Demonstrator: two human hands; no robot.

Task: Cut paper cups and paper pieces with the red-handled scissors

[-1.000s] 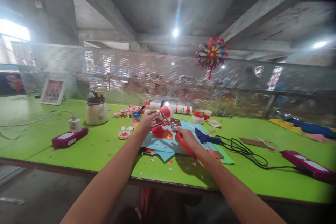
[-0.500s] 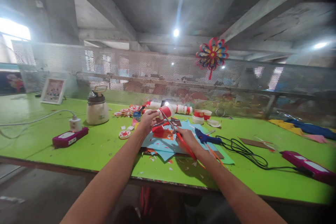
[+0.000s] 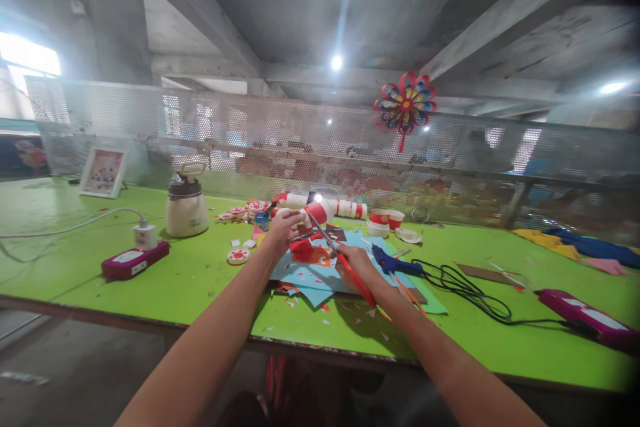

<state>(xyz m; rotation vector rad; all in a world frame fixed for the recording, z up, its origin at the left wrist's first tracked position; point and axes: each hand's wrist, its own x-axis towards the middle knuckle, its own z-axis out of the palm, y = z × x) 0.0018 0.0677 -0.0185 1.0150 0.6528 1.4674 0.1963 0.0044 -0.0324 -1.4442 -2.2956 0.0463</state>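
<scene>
My left hand (image 3: 285, 230) is closed on a red and white paper cup (image 3: 318, 213), held on its side above the blue paper. In my right hand (image 3: 354, 265) is a pair of scissors (image 3: 358, 280) with red handles; its blades reach up to the cup and lie against it. Whether the blades are apart is too small to tell. Below both hands lie light blue paper sheets (image 3: 315, 295) with an orange piece (image 3: 314, 255) and scattered scraps on top. A blue glue gun (image 3: 395, 261) rests just right of my right hand.
Rows of cups (image 3: 350, 208) lie along the back, with cut cups (image 3: 379, 220) beside them. Patterned discs (image 3: 239, 255) and a kettle-like pot (image 3: 187, 210) are at left. Purple power strips (image 3: 135, 261) sit on both sides; a black cord (image 3: 467, 290) loops at right.
Almost nothing differs; the whole view has shifted very slightly. Both hands, the cup and the scissors keep the same position.
</scene>
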